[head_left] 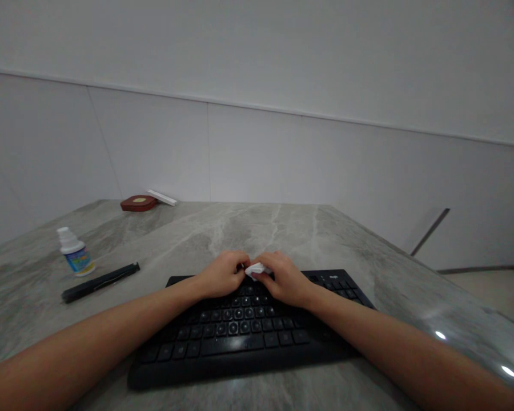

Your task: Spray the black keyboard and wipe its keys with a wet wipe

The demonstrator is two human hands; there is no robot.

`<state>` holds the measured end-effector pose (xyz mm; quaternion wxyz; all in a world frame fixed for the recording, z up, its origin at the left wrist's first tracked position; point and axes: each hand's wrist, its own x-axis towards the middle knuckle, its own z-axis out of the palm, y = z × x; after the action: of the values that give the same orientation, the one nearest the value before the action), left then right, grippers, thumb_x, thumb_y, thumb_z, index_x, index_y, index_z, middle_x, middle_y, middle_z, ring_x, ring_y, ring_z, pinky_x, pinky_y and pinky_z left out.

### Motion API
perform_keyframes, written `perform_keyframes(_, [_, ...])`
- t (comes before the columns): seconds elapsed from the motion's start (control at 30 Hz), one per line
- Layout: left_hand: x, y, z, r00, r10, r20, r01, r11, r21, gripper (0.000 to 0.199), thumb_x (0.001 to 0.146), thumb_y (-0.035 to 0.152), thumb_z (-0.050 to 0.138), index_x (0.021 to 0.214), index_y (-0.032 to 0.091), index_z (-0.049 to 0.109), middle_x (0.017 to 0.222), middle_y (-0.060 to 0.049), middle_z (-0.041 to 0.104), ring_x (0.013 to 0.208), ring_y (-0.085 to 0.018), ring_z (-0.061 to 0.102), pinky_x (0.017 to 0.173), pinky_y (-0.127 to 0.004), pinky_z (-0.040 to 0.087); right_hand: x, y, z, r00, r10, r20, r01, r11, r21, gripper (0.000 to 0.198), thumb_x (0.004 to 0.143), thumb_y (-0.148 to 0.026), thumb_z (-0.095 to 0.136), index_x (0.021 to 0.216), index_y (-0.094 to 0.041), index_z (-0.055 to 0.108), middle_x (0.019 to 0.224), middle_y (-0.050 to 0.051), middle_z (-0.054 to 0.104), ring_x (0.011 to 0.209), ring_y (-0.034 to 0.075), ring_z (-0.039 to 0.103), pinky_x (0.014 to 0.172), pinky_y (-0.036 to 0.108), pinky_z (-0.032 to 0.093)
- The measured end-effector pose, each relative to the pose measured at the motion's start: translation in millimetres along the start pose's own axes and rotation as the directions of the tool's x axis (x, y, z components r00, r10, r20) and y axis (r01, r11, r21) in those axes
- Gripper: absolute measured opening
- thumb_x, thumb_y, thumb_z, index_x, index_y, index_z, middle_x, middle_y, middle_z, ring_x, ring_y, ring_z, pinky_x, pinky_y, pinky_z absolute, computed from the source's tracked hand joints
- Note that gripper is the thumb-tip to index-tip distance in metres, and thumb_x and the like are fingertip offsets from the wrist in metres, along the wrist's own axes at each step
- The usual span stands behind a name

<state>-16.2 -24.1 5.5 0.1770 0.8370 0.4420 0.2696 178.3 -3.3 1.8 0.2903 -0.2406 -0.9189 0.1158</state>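
Note:
A black keyboard [240, 342] lies on the table in front of me, with shiny keys. Above its upper rows, my right hand [285, 278] pinches a crumpled white tissue [256, 269] between thumb and fingers. Close against the tissue's left side, my left hand [225, 274] is closed, its fingertips curled in. What those fingertips grip, if anything, is hidden. Both wrists pass over the keyboard, and the hands cover part of the top key rows.
To the left stand a white spray bottle [77, 254] with a blue label and, lying before it, a slim black tool [100, 283]. A red-brown case [137, 203] and a white flat box [163, 197] sit at the back of the marbled table [257, 228], near a wall [261, 154].

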Motion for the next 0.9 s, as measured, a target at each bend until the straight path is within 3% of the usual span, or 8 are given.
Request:
perform_keyframes(0.13, [-0.1,0.2,-0.2,1.0,0.002,0.007,-0.002,1.0,0.008,0.022,0.072,0.001,0.046,0.074,0.015,0.064,0.069,-0.001,0.063,0.068,-0.015,0.056,0.064,-0.025,0.041,-1.0,-1.4,-1.9,1.0,-0.018,0.016,0.018,1.0,0.01,0.008,0.082,-0.013,0.059,0.088,-0.018,0.061,0.085,0.003,0.067,0.077,0.016,0.056,0.074,0.031,0.037])
perform_keyframes(0.4, [-0.1,-1.1,0.0,1.0,0.028,0.006,-0.028,0.999,0.018,0.024,0.071,0.001,0.046,0.075,0.016,0.063,0.074,-0.001,0.062,0.072,-0.015,0.056,0.067,-0.025,0.042,0.2,0.7,-1.1,0.998,0.055,-0.028,-0.056,0.998,-0.002,0.015,0.079,-0.008,0.058,0.09,-0.018,0.063,0.085,0.002,0.068,0.078,0.016,0.059,0.077,0.031,0.038])
perform_keyframes(0.63, [-2.7,0.1,-1.7,0.992,0.126,0.004,-0.126,0.992,0.032,0.029,0.074,0.001,0.045,0.082,0.018,0.067,0.085,-0.002,0.064,0.081,-0.017,0.057,0.078,-0.029,0.044,2.3,4.9,-2.9,0.957,0.28,-0.077,-0.276,0.96,0.051,0.006,0.077,-0.011,0.062,0.079,-0.015,0.065,0.071,0.002,0.065,0.066,0.014,0.056,0.063,0.026,0.038])
perform_keyframes(0.8, [-4.1,2.0,-3.5,0.978,0.209,0.014,-0.209,0.978,0.022,0.034,0.075,0.001,0.044,0.086,0.019,0.07,0.093,-0.003,0.063,0.084,-0.016,0.059,0.08,-0.03,0.045,2.7,4.6,-5.5,0.975,0.216,-0.058,-0.207,0.97,0.124,0.011,0.073,-0.005,0.062,0.076,-0.015,0.066,0.069,0.0,0.064,0.065,0.012,0.055,0.062,0.023,0.038])
perform_keyframes(0.9, [-4.1,3.2,-4.1,0.974,0.227,0.027,-0.228,0.973,0.033,0.035,0.075,0.001,0.044,0.088,0.019,0.071,0.094,-0.004,0.064,0.085,-0.016,0.059,0.081,-0.031,0.046,3.0,5.8,-7.1,0.969,0.243,-0.044,-0.235,0.963,0.131,0.009,0.072,-0.006,0.063,0.075,-0.014,0.066,0.066,-0.001,0.062,0.063,0.011,0.053,0.061,0.023,0.037])
